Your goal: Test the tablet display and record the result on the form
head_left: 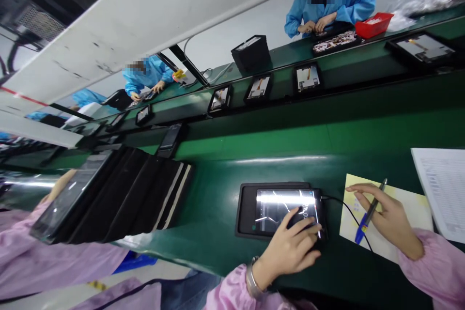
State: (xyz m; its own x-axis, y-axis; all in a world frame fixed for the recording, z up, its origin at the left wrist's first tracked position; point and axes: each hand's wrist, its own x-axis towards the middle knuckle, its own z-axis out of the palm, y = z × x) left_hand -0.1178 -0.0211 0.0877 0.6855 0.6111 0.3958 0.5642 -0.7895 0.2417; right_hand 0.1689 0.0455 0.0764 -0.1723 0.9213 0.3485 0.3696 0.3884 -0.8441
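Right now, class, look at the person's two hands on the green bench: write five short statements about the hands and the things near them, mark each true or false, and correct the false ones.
1. The left hand rests on the tablet. True.
2. The right hand holds a screwdriver. False: it holds a blue pen.
3. The pen lies over a yellow sheet. True.
4. The tablet's screen is dark. False: it is lit, with bright glare across it.
5. The red tray sits beside the left hand. False: it stands far across the bench, by a person in blue.
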